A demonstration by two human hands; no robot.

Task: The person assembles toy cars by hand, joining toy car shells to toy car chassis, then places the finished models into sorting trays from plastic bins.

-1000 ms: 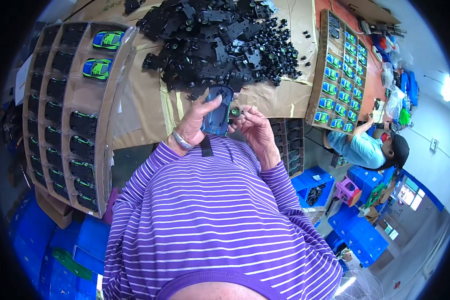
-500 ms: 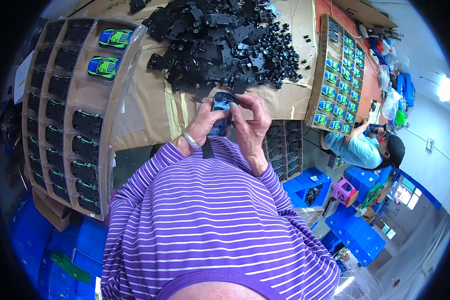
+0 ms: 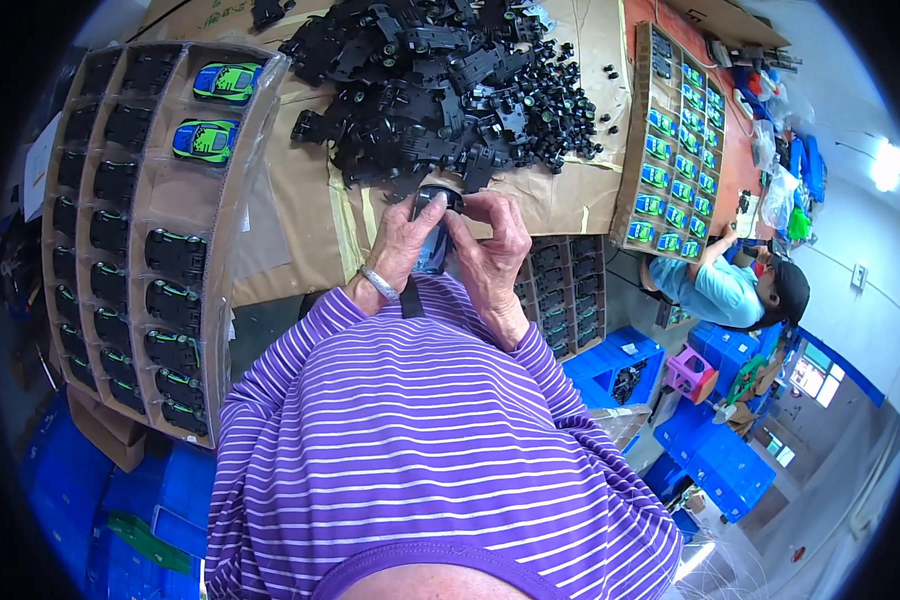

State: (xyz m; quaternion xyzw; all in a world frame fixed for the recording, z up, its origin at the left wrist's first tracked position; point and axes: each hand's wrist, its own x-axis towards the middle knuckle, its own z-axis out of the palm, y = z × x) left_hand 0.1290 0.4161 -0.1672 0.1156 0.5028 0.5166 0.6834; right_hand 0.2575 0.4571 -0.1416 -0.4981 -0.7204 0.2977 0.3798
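Note:
Close in front of my chest, both hands hold a small dark toy car (image 3: 431,198), its far end pointing at the pile. My left hand (image 3: 398,242), a silvery bangle at its wrist, grips the car's left side with the thumb on top. My right hand (image 3: 493,245) pinches its right edge between thumb and bent fingers. Much of the car is hidden by my fingers. Just beyond it lies a big heap of black toy car chassis (image 3: 420,110), with many small black wheels (image 3: 560,115) on its right side.
At left a cardboard divider tray (image 3: 222,215) holds black-bottomed cars and two blue-green cars (image 3: 205,140). Another tray (image 3: 625,215) of blue-green cars stands at right, beside a person in light blue (image 3: 715,293). A third tray (image 3: 570,290) and blue bins (image 3: 715,465) are lower right.
The car has tilted slightly in my hands. My left thumb has moved up onto its far end, and my right fingers have drawn in along its right edge.

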